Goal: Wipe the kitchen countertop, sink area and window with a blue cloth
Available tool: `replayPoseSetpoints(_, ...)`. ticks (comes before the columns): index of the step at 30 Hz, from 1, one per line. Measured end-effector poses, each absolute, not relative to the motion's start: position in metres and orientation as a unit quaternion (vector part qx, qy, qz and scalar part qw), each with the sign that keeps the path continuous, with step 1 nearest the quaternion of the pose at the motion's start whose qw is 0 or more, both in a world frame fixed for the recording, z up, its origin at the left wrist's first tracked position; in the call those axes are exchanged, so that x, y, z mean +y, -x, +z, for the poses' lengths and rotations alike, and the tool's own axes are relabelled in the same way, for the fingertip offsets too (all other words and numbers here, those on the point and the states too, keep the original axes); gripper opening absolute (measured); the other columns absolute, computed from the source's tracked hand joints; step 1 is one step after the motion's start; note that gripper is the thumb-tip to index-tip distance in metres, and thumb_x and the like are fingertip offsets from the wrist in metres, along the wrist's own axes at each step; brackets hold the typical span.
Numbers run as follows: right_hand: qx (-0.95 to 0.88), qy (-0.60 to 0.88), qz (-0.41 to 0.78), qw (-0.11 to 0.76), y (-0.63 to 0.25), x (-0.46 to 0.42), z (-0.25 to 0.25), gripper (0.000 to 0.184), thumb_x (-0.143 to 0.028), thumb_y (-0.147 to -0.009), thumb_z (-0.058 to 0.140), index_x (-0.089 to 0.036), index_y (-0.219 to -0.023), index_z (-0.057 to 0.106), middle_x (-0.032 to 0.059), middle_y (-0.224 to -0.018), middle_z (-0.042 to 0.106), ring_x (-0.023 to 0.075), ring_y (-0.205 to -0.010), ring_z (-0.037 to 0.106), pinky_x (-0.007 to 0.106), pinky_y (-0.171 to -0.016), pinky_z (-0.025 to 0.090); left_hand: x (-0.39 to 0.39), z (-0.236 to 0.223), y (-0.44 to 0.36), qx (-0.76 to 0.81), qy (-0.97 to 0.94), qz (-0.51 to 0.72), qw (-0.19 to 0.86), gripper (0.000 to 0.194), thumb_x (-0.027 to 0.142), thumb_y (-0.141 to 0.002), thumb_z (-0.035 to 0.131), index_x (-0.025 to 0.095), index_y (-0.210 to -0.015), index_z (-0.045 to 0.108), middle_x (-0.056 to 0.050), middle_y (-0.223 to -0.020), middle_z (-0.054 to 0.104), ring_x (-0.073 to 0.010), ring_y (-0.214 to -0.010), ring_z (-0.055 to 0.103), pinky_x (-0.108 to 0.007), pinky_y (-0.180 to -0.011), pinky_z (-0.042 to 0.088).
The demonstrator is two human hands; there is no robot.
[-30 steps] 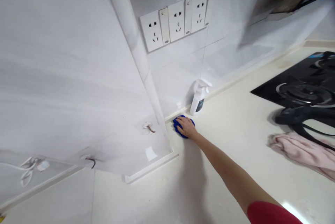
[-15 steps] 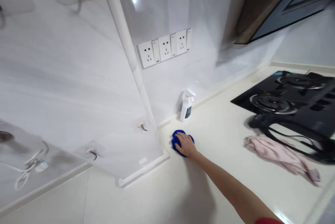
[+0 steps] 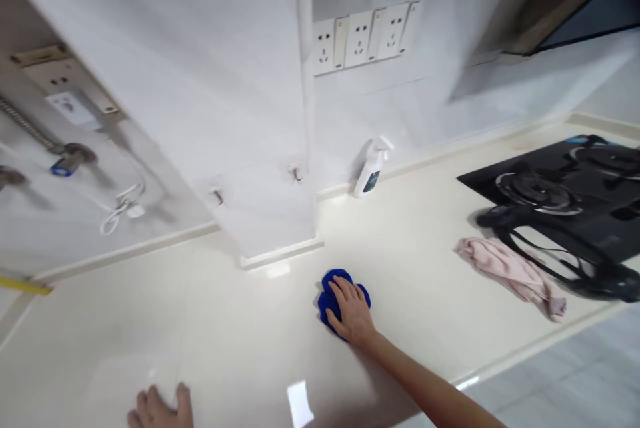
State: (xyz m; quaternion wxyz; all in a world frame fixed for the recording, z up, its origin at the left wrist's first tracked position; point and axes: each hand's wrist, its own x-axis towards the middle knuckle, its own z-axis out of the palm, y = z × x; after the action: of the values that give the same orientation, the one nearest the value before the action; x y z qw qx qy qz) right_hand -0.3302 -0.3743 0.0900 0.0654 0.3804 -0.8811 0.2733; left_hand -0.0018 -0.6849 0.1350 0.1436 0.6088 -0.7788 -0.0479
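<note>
My right hand (image 3: 353, 313) lies over a crumpled blue cleaning cloth (image 3: 329, 303), pressing it against the cream countertop (image 3: 240, 341) in front of the wall column. Cloth edges stick out on both sides of the fingers. At the bottom left, my left hand (image 3: 161, 409) is partly in view with its fingers apart, resting at the counter surface and holding nothing. A white spray bottle (image 3: 371, 169) stands against the back wall, beyond the blue cloth.
A pink cloth (image 3: 507, 269) and a black strap-like device (image 3: 550, 248) lie at the right, by the black gas hob (image 3: 545, 188). Wall sockets (image 3: 359, 41) are above the bottle. Stub wires (image 3: 296, 173) protrude from the column. A water valve (image 3: 70, 160) is at the left.
My right hand has drawn the blue cloth away from the wall corner, nearer the counter's front. My left hand has come into view. The camera view has shifted left.
</note>
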Motion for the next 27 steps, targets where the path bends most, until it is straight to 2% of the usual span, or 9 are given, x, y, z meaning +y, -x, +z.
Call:
replayPoseSetpoints(5,-0.876,-0.415,0.243,0.029,0.281,-0.414,0.094,0.078,-0.038,-0.083,0.057,-0.015,-0.155,0.034,0.0209,-0.156,0.040,0.0414,-0.143,0.034,0.063,-0.116,0.025,-0.670,0.139,-0.002,-0.802,-0.568,-0.019,0.184,0.079,0.057,-0.093,0.025,0.000,-0.146,0.038,-0.029,-0.154,0.038,-0.0454,-0.148,0.026,-0.063,-0.119,0.026)
replayPoseSetpoints(12,-0.848,-0.472,0.236,-0.058,0.240,-0.518,0.114,0.083,-0.042,-0.081,0.059,-0.011,-0.154,0.035,0.0230,-0.159,0.034,0.0433,-0.146,0.027,0.065,-0.118,0.017,-0.670,0.126,-0.013,-0.805,-0.553,-0.032,0.211,0.076,0.053,-0.097,0.028,-0.004,-0.148,0.033,-0.032,-0.155,0.034,-0.0477,-0.149,0.020,-0.064,-0.121,0.018)
replayPoseSetpoints(16,-0.808,-0.523,0.245,-0.114,0.169,-0.556,0.118,0.088,-0.051,-0.083,0.059,-0.010,-0.156,0.032,0.0227,-0.163,0.027,0.0439,-0.149,0.022,0.066,-0.119,0.012,-0.671,0.127,-0.015,-0.802,-0.556,-0.051,0.213,0.076,0.053,-0.098,0.029,-0.004,-0.148,0.033,-0.032,-0.156,0.033,-0.0474,-0.150,0.018,-0.063,-0.122,0.015)
replayPoseSetpoints(22,-0.702,-0.653,0.233,-0.162,0.064,-0.541,0.133,0.084,-0.056,-0.091,0.050,-0.013,-0.159,0.025,0.0167,-0.165,0.026,0.0347,-0.152,0.019,0.058,-0.124,0.011,-0.676,0.124,-0.023,-0.796,-0.567,-0.081,0.194,0.077,0.054,-0.096,0.027,-0.002,-0.149,0.032,-0.029,-0.158,0.031,-0.0470,-0.150,0.018,-0.063,-0.123,0.016)
replayPoseSetpoints(27,-0.668,-0.691,0.235,-0.147,0.076,-0.507,0.130,0.078,-0.059,-0.093,0.049,-0.018,-0.157,0.031,0.0139,-0.162,0.034,0.0287,-0.151,0.025,0.053,-0.125,0.017,-0.679,0.129,-0.025,-0.792,-0.571,-0.112,0.184,0.082,0.057,-0.093,0.022,-0.001,-0.149,0.032,-0.027,-0.159,0.030,-0.0465,-0.151,0.015,-0.062,-0.123,0.015)
